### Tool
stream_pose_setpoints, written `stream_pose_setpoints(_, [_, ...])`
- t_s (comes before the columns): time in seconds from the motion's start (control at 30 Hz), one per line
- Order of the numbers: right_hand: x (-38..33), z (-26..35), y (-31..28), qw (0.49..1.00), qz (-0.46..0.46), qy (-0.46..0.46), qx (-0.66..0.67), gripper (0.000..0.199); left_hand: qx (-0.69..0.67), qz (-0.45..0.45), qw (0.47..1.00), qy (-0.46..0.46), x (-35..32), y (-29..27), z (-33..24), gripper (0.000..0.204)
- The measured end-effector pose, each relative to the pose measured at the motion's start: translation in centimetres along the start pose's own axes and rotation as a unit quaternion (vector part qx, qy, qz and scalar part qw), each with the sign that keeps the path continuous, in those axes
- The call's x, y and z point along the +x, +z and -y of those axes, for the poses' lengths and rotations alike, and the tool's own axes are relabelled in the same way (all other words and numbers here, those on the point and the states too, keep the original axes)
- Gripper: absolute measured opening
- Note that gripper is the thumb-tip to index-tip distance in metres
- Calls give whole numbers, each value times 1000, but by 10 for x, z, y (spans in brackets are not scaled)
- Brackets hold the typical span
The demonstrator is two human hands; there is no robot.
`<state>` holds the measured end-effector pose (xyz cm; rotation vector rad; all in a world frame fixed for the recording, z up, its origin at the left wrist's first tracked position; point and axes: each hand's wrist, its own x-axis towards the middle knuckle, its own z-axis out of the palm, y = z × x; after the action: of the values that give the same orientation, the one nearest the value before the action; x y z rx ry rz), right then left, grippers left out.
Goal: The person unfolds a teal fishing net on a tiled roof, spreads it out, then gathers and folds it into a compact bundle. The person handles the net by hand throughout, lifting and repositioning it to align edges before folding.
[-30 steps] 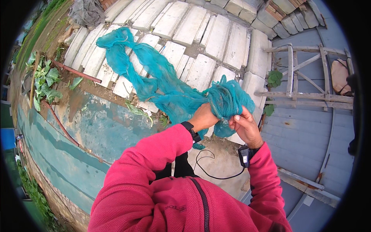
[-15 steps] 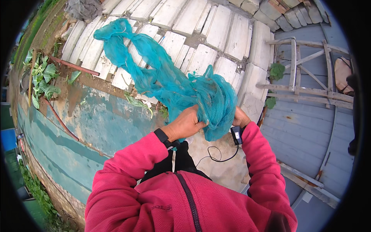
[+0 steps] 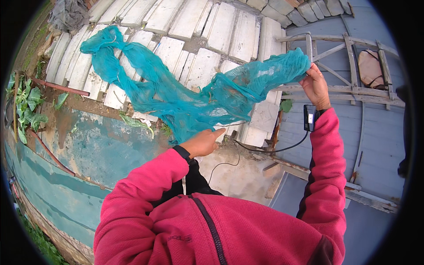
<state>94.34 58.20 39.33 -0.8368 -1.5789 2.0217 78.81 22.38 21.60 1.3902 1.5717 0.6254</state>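
Observation:
A teal mesh net (image 3: 154,86) stretches in a long, crumpled length from the far left toward the right. My right hand (image 3: 316,86) is raised at the right and grips the gathered end of the net between thumb and fingers. Close to the net's near edge is my left hand (image 3: 203,142), its index finger stretched out to the right and its other fingers curled against the mesh, partly hidden. Between my hands the net is drawn out, thin enough in places to see through. A small black device with a cable (image 3: 309,118) sits at my right wrist.
Pale concrete slabs (image 3: 229,28) lie in rows under the net. At the right, a wooden ladder-like frame (image 3: 353,66) rests on grey-blue sheeting (image 3: 340,141). Leafy plants (image 3: 31,106) and a rusty pipe (image 3: 62,86) are at the left. Grey bundled cloth (image 3: 68,15) lies far left.
My right hand has moved right and away from me, drawing the bunched net out into a longer stretch. My left hand has shifted slightly left, and its index finger now extends. The view has shifted.

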Motion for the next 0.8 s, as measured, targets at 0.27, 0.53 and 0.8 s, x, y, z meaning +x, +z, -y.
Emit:
stream_pose_setpoints(0.27, [-41,11,24,992,69,-7,-102,23,-331,-18,938,-103,11,-30,26,44])
stream_pose_setpoints(0.53, [-63,-73,100,934,176,45,-306,26,-662,-44,741,-104,68,-36,-20,46])
stream_pose_setpoints(0.8, [-73,-145,51,966,77,231,-87,44,-681,-171,707,-85,73,15,-2,25])
